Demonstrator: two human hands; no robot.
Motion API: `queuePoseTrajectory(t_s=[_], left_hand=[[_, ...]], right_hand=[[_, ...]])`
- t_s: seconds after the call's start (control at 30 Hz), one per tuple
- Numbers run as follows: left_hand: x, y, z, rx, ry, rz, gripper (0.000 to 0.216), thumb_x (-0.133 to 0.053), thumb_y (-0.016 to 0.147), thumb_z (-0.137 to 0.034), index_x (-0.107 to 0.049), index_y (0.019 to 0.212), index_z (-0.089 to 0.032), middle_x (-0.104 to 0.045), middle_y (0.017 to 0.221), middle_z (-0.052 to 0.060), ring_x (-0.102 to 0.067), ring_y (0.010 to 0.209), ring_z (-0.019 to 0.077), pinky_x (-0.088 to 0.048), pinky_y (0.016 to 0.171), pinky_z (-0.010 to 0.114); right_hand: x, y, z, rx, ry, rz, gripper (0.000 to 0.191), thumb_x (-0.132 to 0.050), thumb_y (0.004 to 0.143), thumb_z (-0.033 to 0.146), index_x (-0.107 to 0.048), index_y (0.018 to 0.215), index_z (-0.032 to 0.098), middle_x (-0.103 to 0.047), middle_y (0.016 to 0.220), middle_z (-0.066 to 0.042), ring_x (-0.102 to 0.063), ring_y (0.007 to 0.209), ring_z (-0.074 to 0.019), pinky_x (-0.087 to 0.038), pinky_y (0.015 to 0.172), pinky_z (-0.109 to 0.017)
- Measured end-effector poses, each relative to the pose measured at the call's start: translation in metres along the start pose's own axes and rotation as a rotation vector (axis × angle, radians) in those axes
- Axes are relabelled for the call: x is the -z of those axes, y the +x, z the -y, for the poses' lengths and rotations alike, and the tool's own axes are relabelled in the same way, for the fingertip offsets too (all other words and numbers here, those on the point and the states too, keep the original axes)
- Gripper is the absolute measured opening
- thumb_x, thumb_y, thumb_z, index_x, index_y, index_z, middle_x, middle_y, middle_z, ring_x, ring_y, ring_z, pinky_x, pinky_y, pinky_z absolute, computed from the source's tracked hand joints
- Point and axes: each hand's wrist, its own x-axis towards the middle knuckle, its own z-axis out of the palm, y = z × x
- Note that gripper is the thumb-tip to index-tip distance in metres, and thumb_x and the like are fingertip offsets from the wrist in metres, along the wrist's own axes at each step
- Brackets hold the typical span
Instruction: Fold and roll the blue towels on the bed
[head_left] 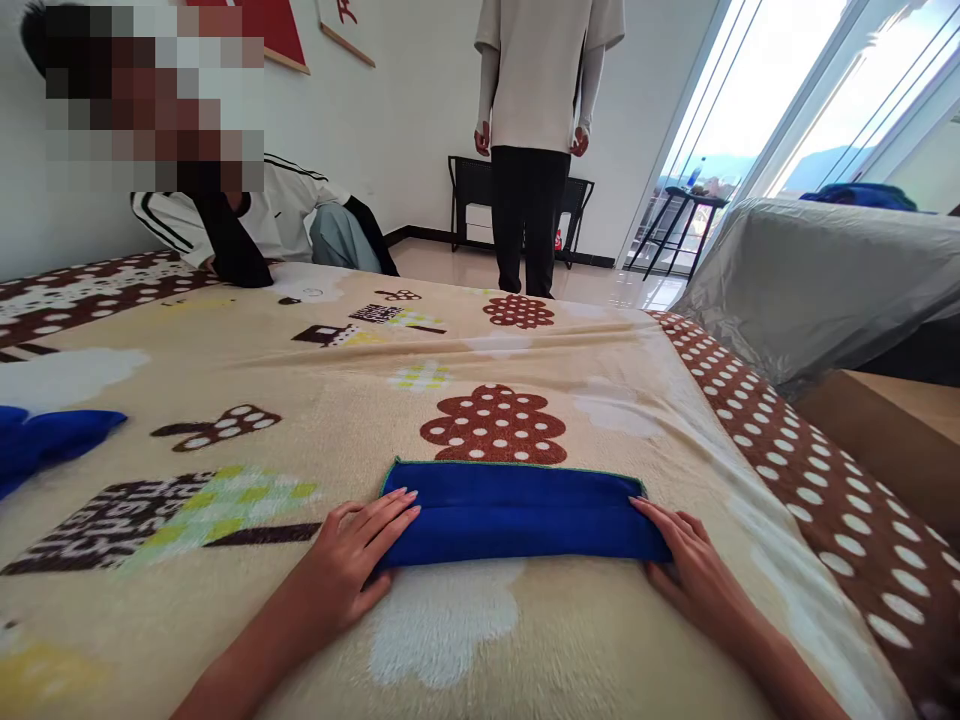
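Observation:
A folded blue towel [517, 510] lies as a long strip on the patterned beige blanket [225, 600] in front of me. My left hand [352, 550] rests flat at the towel's left end, fingers stretched out and touching its edge. My right hand [686, 565] lies flat at the towel's right end, fingers spread along its lower corner. Neither hand grips the cloth.
More blue cloth [45, 440] lies at the bed's left edge. One person [255, 220] leans on the far left corner; another person [536, 140] stands beyond the far end. A grey-covered piece of furniture [817, 280] and a wooden surface [892, 430] are on the right.

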Motion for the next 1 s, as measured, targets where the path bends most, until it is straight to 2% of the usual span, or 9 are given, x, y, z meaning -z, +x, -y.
queuePoseTrajectory(t_s=[0.1,0.23,0.4,0.47,0.53,0.6,0.7,0.8,1.0], left_hand=[[0.002,0.004,0.005,0.071,-0.105,-0.010,0.053,-0.048,0.084,-0.013,-0.055,0.135,-0.026,-0.064,0.135,0.004,-0.057,0.125,0.0226,-0.037,0.103,0.036],[0.008,0.026,0.020,0.338,-0.253,0.068,0.032,-0.044,0.092,-0.031,-0.062,0.118,-0.024,-0.072,0.114,0.002,-0.066,0.102,0.0201,-0.049,0.090,0.032],[0.013,0.079,0.016,0.461,-0.101,0.052,0.028,-0.044,0.088,-0.022,-0.067,0.102,-0.014,-0.070,0.113,0.016,-0.063,0.108,0.0338,-0.041,0.098,0.057],[0.009,0.100,-0.001,0.412,-0.062,0.049,0.038,-0.040,0.085,-0.012,-0.066,0.113,-0.011,-0.063,0.130,0.020,-0.056,0.124,0.0366,-0.032,0.106,0.062],[0.000,0.120,-0.025,0.275,-0.083,0.087,0.049,-0.040,0.085,-0.009,-0.059,0.130,-0.013,-0.055,0.144,0.015,-0.048,0.137,0.0290,-0.029,0.114,0.052],[-0.011,0.136,-0.047,0.129,-0.125,0.139,0.052,-0.046,0.089,-0.016,-0.052,0.141,-0.016,-0.051,0.151,0.009,-0.043,0.141,0.0213,-0.031,0.116,0.039],[-0.025,0.143,-0.060,0.031,-0.149,0.176,0.057,-0.049,0.096,-0.036,-0.042,0.150,-0.017,-0.046,0.154,0.009,-0.041,0.143,0.0223,-0.031,0.116,0.039],[-0.026,0.124,-0.037,0.042,-0.138,0.178,0.062,-0.046,0.099,-0.050,-0.036,0.153,-0.023,-0.044,0.156,0.008,-0.041,0.143,0.0256,-0.031,0.115,0.044],[-0.018,0.078,0.022,0.108,-0.124,0.166,0.067,-0.047,0.096,-0.061,-0.036,0.153,-0.027,-0.045,0.155,0.006,-0.044,0.142,0.0249,-0.032,0.115,0.044]], right_hand=[[0.004,0.009,-0.006,-0.013,0.077,0.032,0.045,-0.046,0.093,0.024,-0.048,0.139,0.025,-0.055,0.144,-0.007,-0.050,0.135,-0.0241,-0.036,0.111,-0.047],[0.011,0.038,-0.018,-0.142,0.144,0.066,0.033,-0.038,0.097,0.032,-0.062,0.118,0.023,-0.068,0.119,-0.008,-0.063,0.111,-0.0222,-0.048,0.096,-0.041],[0.010,0.083,-0.013,-0.253,0.024,-0.028,0.034,-0.037,0.093,0.026,-0.064,0.110,0.016,-0.069,0.107,-0.014,-0.064,0.103,-0.0285,-0.047,0.093,-0.049],[0.007,0.099,0.006,-0.218,-0.020,-0.045,0.038,-0.038,0.089,0.018,-0.064,0.116,0.013,-0.064,0.123,-0.020,-0.059,0.117,-0.0332,-0.038,0.102,-0.058],[0.003,0.114,0.035,-0.101,-0.015,-0.013,0.048,-0.039,0.088,0.013,-0.059,0.131,0.016,-0.057,0.140,-0.015,-0.053,0.129,-0.0292,-0.032,0.111,-0.054],[-0.003,0.128,0.065,0.039,0.014,0.039,0.055,-0.044,0.091,0.018,-0.048,0.145,0.022,-0.052,0.148,-0.007,-0.048,0.135,-0.0219,-0.032,0.116,-0.043],[-0.011,0.139,0.088,0.146,0.038,0.071,0.062,-0.050,0.096,0.040,-0.037,0.154,0.021,-0.046,0.153,-0.006,-0.042,0.141,-0.0213,-0.033,0.117,-0.039],[-0.013,0.127,0.066,0.132,0.031,0.056,0.062,-0.047,0.099,0.046,-0.035,0.155,0.021,-0.044,0.154,-0.008,-0.044,0.140,-0.0244,-0.036,0.115,-0.043],[-0.011,0.077,-0.022,0.025,0.051,0.002,0.062,-0.052,0.098,0.046,-0.034,0.154,0.027,-0.048,0.152,-0.007,-0.045,0.139,-0.0255,-0.040,0.112,-0.048]])
